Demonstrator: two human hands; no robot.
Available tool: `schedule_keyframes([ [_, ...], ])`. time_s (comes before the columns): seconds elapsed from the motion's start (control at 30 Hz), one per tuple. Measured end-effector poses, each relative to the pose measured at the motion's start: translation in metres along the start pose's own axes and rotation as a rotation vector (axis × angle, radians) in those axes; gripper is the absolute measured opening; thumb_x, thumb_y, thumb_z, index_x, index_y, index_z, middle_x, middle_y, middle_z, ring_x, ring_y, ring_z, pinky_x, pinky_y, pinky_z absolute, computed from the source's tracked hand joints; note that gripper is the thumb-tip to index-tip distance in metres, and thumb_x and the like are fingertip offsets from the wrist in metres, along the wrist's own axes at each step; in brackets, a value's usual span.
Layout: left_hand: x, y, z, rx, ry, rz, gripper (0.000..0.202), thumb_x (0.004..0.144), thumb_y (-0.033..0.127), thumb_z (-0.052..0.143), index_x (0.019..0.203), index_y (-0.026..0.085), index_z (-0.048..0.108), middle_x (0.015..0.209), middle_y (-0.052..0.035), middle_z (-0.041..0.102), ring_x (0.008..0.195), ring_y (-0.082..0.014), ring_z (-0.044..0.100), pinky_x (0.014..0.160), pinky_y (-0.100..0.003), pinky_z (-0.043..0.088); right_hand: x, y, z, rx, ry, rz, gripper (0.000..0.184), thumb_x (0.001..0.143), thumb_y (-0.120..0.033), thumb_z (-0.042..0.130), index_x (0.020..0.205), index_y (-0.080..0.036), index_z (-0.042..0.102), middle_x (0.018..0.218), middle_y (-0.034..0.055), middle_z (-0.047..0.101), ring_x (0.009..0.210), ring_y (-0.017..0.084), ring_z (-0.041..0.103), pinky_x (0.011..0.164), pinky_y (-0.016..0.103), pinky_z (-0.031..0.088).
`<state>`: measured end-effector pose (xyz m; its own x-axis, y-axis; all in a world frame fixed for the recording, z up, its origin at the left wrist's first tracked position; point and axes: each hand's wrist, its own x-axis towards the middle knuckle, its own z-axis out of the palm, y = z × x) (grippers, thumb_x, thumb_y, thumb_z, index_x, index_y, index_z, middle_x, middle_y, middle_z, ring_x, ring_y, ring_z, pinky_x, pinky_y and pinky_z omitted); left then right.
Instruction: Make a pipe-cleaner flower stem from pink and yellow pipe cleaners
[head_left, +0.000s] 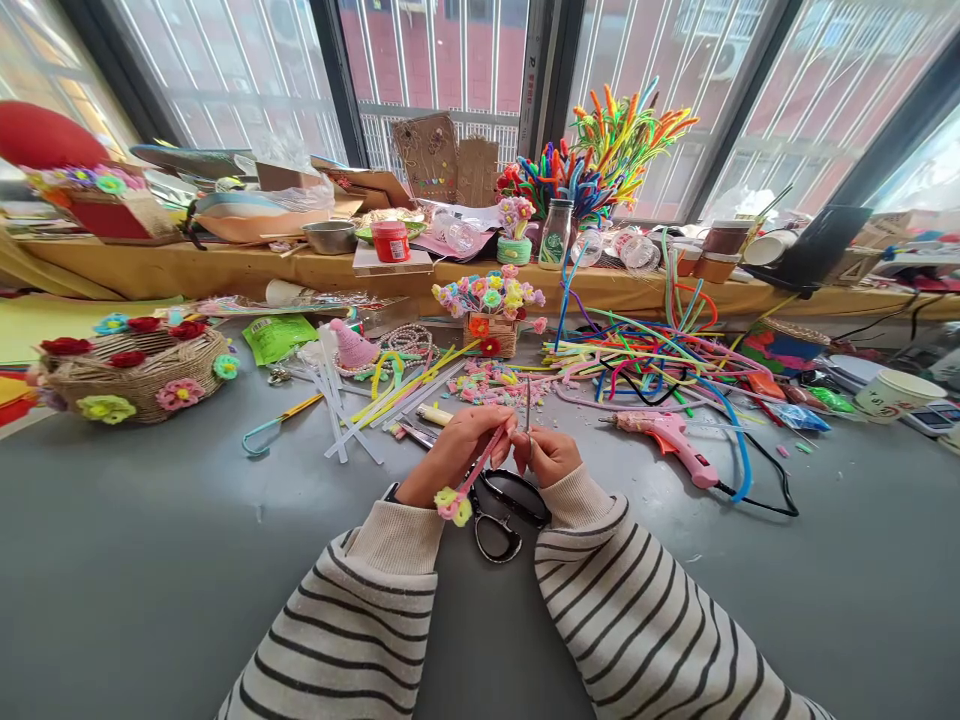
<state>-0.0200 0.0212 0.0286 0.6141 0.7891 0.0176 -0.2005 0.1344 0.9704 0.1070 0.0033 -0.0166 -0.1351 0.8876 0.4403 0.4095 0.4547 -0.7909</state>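
Fingers pinched, my left hand (466, 440) holds a pink pipe-cleaner stem (480, 466). A small yellow and pink flower (454, 506) sits at the stem's lower end, over my left wrist. My right hand (551, 456) is closed on a thin grey stick (528, 400) that points upward; its exact kind is unclear. The fingertips of both hands nearly meet. Below them on the grey table lie black-handled scissors (498, 540), partly hidden by my hands.
A pink glue gun (679, 445) with a black cord lies to the right. Beyond my hands are tangled pipe cleaners (630, 350), a flower basket (491, 335) and pastel scraps (487, 385). Clear glue sticks (334, 400) and a woven basket (142, 375) lie left.
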Motion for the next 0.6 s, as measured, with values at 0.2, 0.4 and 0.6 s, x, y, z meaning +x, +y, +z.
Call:
schedule_keyframes([
  [0.2,-0.0006,-0.0005,0.0003,-0.031,0.008,-0.004,0.024,0.071,0.029,0.038,0.054,0.014,0.043,0.035,0.0045,0.04,0.034,-0.005,0.035,0.039,-0.019,0.027,-0.0005,0.0017,0.0003,0.026,-0.028,0.012,0.058,0.073,-0.057,0.021,0.042,-0.016,0.049,0.045,0.0002,0.043,0.043,0.008,0.039,0.046,0.022,0.032],
  [0.4,-0.0008,-0.0004,0.0005,-0.013,0.001,0.008,0.025,0.07,0.028,0.038,0.05,0.014,0.042,0.033,0.005,0.038,0.032,-0.0044,0.034,0.037,-0.019,0.025,0.001,-0.0005,0.0005,-0.048,-0.082,-0.006,0.062,0.071,-0.06,0.017,0.046,-0.015,0.052,0.054,0.0017,0.045,0.049,0.009,0.041,0.051,0.022,0.034],
  [0.6,-0.0018,0.0,-0.0013,0.071,0.029,0.019,0.027,0.071,0.028,0.038,0.048,0.014,0.041,0.032,0.0051,0.037,0.03,-0.0037,0.031,0.035,-0.018,0.022,-0.0005,-0.0074,-0.0015,-0.09,-0.046,-0.021,0.057,0.073,-0.056,0.023,0.039,-0.016,0.047,0.049,0.001,0.044,0.049,0.009,0.044,0.052,0.022,0.034],
])
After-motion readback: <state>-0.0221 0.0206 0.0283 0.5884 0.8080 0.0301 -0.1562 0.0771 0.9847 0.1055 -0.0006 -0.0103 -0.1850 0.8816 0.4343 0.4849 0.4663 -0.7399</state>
